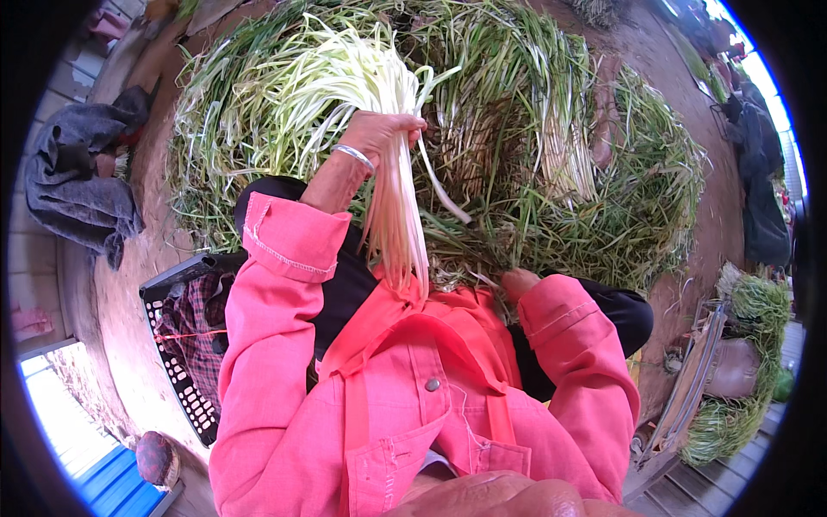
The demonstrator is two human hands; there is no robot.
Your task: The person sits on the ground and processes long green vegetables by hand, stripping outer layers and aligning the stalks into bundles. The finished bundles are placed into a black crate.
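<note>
My left hand (387,132) is closed around a thick bunch of pale, chive-like greens (397,200), held upright before my chest. Their long flat leaves flop over to the left above my fist, while the whitish-pink stalk ends hang down to my red apron (452,310). One loose stalk (442,184) slants out from beside the thumb, its tip dark. Low on the other side, my right hand (519,284) rests by the loose greens (549,239) at my knee. Its fingers are mostly hidden, so whether they grip anything is unclear.
A large heap of untrimmed greens (491,116) spreads across the ground ahead. At left stands a black plastic crate (184,368) holding plaid cloth (194,323), with a dark grey cloth (84,174) beyond. More greens (730,426) lie around a wooden stool-like piece (685,381) at right.
</note>
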